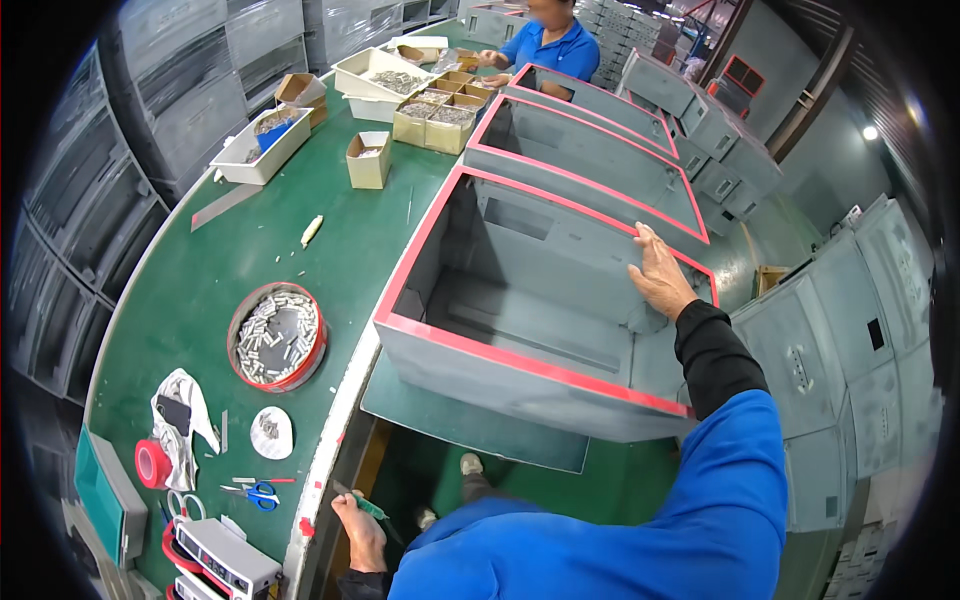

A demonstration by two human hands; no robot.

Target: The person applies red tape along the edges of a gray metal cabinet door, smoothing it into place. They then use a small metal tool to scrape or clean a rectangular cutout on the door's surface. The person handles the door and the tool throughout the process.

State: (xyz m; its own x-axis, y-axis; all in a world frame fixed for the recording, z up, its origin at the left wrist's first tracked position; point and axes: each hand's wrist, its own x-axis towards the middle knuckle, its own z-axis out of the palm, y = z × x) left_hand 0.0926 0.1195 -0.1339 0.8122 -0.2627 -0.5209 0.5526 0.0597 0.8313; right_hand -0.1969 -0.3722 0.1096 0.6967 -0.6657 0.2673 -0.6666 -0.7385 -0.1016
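In front of me sits an open grey metal cabinet box (520,390), its rim edged with red tape. Over the right part of its opening, near the far rim, my right hand (662,275) is stretched out with straight fingers and holds nothing; whether it touches the rim I cannot tell. Low by the table edge, my left hand (362,532) is closed around a slim tool with a green handle (370,507); its exact kind is unclear. Two more red-edged boxes stand behind, a grey cabinet box (590,190) being the nearer.
On the green table (200,310) lie a round red tub of small metal pins (277,337), blue-handled scissors (262,495), a red tape roll (152,463) and a white cloth (185,400). Cartons of small parts (437,125) stand farther back. A co-worker in blue (555,50) stands beyond.
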